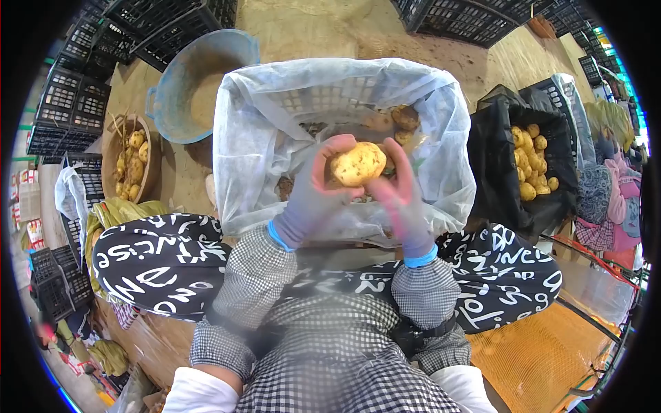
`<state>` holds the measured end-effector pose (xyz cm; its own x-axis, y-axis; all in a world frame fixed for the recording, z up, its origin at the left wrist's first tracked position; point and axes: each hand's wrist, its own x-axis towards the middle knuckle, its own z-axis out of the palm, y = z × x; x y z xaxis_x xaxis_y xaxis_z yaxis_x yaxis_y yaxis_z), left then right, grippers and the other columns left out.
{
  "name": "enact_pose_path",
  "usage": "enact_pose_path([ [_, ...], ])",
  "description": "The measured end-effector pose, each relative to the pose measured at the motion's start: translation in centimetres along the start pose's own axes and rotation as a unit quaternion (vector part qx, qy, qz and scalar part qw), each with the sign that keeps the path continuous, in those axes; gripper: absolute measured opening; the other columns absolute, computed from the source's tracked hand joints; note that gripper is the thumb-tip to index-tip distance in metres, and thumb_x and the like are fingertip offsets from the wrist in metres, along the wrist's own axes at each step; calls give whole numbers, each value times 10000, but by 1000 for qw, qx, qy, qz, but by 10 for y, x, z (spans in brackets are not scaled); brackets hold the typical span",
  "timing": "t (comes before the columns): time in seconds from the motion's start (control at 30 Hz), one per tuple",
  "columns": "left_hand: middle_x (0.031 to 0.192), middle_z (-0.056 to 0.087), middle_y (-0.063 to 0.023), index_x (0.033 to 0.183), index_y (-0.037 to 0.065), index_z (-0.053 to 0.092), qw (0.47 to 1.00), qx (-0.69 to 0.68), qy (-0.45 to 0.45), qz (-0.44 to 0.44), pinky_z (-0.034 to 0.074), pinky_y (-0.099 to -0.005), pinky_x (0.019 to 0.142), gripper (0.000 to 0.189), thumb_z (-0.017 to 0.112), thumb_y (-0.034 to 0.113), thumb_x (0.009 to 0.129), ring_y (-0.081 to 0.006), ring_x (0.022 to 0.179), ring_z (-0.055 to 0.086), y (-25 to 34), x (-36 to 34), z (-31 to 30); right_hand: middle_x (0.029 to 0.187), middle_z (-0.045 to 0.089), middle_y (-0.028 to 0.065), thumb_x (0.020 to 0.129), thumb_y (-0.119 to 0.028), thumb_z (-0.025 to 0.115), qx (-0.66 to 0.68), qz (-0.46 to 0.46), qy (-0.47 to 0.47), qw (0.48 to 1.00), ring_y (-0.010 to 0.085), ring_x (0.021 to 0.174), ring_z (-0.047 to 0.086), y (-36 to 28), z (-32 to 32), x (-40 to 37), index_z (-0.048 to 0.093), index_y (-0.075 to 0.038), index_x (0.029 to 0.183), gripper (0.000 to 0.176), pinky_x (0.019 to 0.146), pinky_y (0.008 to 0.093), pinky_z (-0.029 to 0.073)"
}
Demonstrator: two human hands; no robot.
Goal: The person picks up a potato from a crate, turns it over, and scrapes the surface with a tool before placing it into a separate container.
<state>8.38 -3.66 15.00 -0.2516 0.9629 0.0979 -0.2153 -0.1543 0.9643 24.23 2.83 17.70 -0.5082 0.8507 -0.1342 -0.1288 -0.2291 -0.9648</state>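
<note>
A pale yellow potato (358, 164) with small brown specks is held up over a crate (251, 165) lined with thin white cloth. My left hand (313, 196), in a grey and pink glove, curls its fingers and thumb around the potato's left side. On the other side, my right hand (405, 206), gloved alike, has its thumb against the potato's lower right and its fingers bent around the right end. Deeper in the crate lie several browner potatoes (405, 118), partly in shadow. Loose soil and bits of debris show below my hands.
To the right stands a black-lined crate (492, 151) with several yellow potatoes (530, 162). A round brown basket (110, 165) of potatoes and a blue tub (165, 103) are at the left. Black plastic crates (461, 24) stand farther back. Patterned trouser legs flank the white-lined crate.
</note>
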Motion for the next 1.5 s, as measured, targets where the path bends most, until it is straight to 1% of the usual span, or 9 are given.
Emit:
enact_pose_path([
  [0.13,1288,510,-94,1364,11,441,999,31,-10,-33,485,-316,977,672,770,58,781,-182,1167,542,4,-3,5,1283,538,138,961,-282,545,-264,-119,-24,957,200,1115,578,18,1,-3,425,41,1384,546,887,304,503],
  [0.27,1242,544,-94,1387,19,437,978,-95,20,-186,525,-282,876,603,715,152,869,-161,1101,577,32,1,10,1127,623,96,1020,-429,423,22,33,41,998,140,905,640,2,-3,-1,516,17,1318,545,668,224,534],
  [0.43,1220,548,-78,1401,23,422,945,-157,-48,-284,523,-241,741,612,709,185,885,-117,972,597,16,0,-6,1011,659,48,1027,-446,399,-15,59,68,996,92,809,629,10,-2,1,591,3,1244,534,639,190,503],
  [0.57,1217,538,-56,1435,44,373,966,-96,-47,-234,514,-235,747,712,758,152,846,-98,934,587,27,0,11,1019,649,31,1032,-389,422,15,89,65,994,51,769,570,-2,0,0,593,0,1252,478,599,199,461],
  [0.73,1241,528,-43,1446,59,357,984,-63,-36,-160,508,-241,826,778,785,61,796,-88,989,558,15,-1,7,864,610,-20,1016,-241,496,-100,-204,145,963,9,617,453,42,-14,22,536,-5,1337,401,502,180,364],
  [0.93,1290,513,-44,1437,58,387,987,-3,-36,-157,490,-239,912,782,796,51,771,-100,1096,529,13,0,4,725,558,-48,1001,-174,523,-18,-44,77,996,12,493,372,2,-8,-4,492,-20,1391,420,425,203,329],
  [1.23,1265,556,-65,1437,59,403,975,135,-45,-169,472,-259,949,751,784,103,791,-131,1126,541,17,-1,3,946,627,6,983,-95,530,-167,-40,14,985,75,835,561,8,3,-8,524,24,1345,381,776,207,453],
  [1.37,1077,597,-72,1461,62,362,965,-17,-20,-259,526,-243,711,660,662,261,908,-121,948,578,28,2,5,957,636,42,957,-173,591,-136,-64,86,985,84,878,575,22,-19,1,515,17,1349,442,779,219,468],
  [1.5,960,630,-55,1364,43,485,977,107,-30,-184,503,-259,704,511,551,361,969,-122,837,596,3,7,-2,1020,599,40,942,-326,609,-49,93,-18,994,98,866,584,14,-5,-8,498,-9,1333,515,647,242,488],
])
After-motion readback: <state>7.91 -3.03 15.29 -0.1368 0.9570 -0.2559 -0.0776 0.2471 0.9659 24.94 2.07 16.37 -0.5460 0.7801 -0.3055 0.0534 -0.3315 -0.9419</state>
